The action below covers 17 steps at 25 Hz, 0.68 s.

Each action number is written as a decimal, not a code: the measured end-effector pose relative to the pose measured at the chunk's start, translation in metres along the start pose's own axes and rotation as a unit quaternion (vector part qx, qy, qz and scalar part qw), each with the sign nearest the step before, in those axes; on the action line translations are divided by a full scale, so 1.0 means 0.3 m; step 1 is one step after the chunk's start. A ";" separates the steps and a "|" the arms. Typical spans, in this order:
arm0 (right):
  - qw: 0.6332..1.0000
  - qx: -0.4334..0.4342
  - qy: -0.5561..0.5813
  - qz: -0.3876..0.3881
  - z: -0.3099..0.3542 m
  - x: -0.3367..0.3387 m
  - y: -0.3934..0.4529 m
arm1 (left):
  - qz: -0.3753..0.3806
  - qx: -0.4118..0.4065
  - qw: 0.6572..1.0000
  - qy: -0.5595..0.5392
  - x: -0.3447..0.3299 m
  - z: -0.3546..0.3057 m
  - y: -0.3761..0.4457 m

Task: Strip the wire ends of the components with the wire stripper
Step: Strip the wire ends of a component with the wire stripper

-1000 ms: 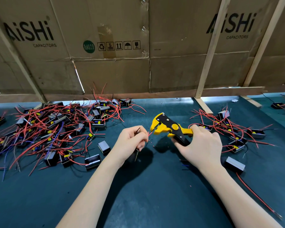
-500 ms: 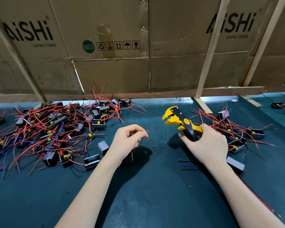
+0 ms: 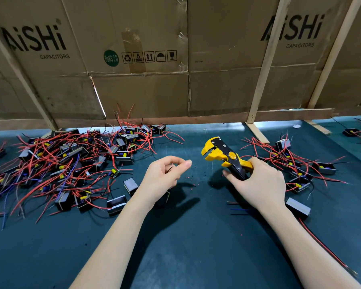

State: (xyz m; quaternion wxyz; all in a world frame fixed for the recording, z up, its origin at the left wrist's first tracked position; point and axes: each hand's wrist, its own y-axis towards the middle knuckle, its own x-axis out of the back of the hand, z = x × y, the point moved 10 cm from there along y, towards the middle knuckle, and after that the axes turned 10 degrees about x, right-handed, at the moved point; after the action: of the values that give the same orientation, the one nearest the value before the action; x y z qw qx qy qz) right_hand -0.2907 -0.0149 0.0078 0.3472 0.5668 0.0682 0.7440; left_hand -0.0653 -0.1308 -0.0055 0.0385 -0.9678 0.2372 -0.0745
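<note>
Fingers of left hand (image 3: 165,176) are pinching 1 thin wire (image 3: 169,169); right hand (image 3: 258,184) is gripping wire stripper (image 3: 227,157), risking slippage.

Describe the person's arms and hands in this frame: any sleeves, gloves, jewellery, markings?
Both forearms are bare up to the frame's lower edge; no sleeve shows. The left hand and right hand wear no gloves, and no rings, watch, wristband or tape are visible. No tattoos or other markings show. Fingernails look short and unpainted. Anything above the forearms is out of frame.
</note>
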 end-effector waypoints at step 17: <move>0.996 0.044 -0.075 -0.017 0.054 -0.013 0.000 | -0.063 -0.097 0.927 0.358 -0.009 -0.035 -0.029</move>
State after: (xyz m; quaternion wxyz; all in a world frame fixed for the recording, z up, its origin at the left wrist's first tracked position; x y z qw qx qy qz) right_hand -0.2757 -0.0219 0.0104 0.3385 0.6342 0.0846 0.6900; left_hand -0.0655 -0.1222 0.0055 -0.1482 -0.8887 0.1799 -0.3947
